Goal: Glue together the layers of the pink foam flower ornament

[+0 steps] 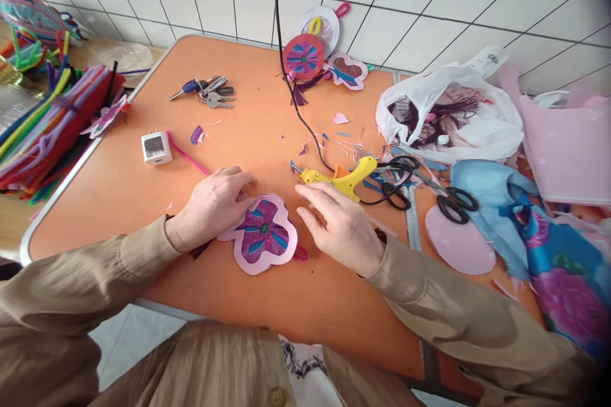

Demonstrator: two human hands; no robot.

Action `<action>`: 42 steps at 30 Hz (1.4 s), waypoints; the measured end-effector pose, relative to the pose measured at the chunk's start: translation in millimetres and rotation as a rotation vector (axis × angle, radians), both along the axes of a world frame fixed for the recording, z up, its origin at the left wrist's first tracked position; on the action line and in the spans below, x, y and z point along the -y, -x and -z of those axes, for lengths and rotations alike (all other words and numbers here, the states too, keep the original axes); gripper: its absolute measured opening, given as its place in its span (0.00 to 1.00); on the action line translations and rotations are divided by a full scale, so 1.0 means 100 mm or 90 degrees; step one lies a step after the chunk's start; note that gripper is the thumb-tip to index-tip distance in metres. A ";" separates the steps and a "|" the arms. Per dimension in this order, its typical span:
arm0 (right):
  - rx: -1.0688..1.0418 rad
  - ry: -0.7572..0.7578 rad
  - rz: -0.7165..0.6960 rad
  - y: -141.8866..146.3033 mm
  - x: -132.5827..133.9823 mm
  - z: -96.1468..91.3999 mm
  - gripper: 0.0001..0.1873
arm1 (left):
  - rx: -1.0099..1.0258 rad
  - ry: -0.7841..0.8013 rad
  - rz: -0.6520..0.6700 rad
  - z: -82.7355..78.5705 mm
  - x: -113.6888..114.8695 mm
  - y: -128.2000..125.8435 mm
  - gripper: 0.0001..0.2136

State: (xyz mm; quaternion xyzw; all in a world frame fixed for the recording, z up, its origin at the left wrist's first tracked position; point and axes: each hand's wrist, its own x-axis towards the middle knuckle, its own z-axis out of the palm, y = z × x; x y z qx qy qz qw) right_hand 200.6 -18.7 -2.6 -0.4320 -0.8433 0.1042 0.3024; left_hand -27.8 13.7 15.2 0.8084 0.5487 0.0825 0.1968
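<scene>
A scalloped, pink-bordered ornament [265, 229] with a purple centre lies on an orange bench [109, 203], in front of the wearer and between the two hands; the left hand [210, 206] is bent over its upper left edge, fingertips at the paper, though whether they pinch or merely rest cannot be told; the right hand [341, 222] is open and holds nothing, fingers loosely extended beside the ornament's right side, just below a yellow glue gun [351, 179]; handling it well would likely mean keeping the piece flat, pressing lightly near the rim, leaving the red loop [300, 254] unbent, and keeping the right fingers away from the glue gun's nozzle, which could be hot. Counted: one ornament between the hands, three more by the tiled wall, namely one white disc [331, 25], one red disc [303, 58] and one wavy-edged piece [351, 70], and a fifth decorated piece [107, 117] at the left edge; one glue gun; two pairs of black-handled scissors [451, 196]; one bunch of keys [210, 92]; one white charger [156, 147]; one white plastic bag [496, 114]; one small pink heart [340, 118]; one pale pink oval [458, 241]; the colourful fuzzy sticks [62, 121] at left are too many to count.
</scene>
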 end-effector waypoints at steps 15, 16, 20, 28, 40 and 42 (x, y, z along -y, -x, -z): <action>0.090 0.245 0.022 0.20 -0.01 -0.09 0.11 | 0.067 0.045 0.047 -0.09 0.07 -0.02 0.04; 0.093 0.262 0.026 0.21 -0.01 -0.10 0.09 | 0.077 0.043 0.050 -0.10 0.07 -0.02 0.05; 0.103 0.297 0.048 0.25 -0.02 -0.11 0.04 | 0.108 0.032 0.092 -0.12 0.10 0.01 0.06; 0.016 0.359 0.025 0.20 -0.07 -0.16 0.06 | 0.171 0.099 0.162 -0.16 0.08 0.07 0.06; -0.329 0.544 -0.021 0.09 -0.18 -0.42 0.04 | 0.383 0.287 0.099 -0.38 0.00 0.03 0.05; -0.337 0.516 -0.020 0.07 -0.17 -0.49 0.06 | 0.438 0.318 0.070 -0.40 -0.01 0.01 0.06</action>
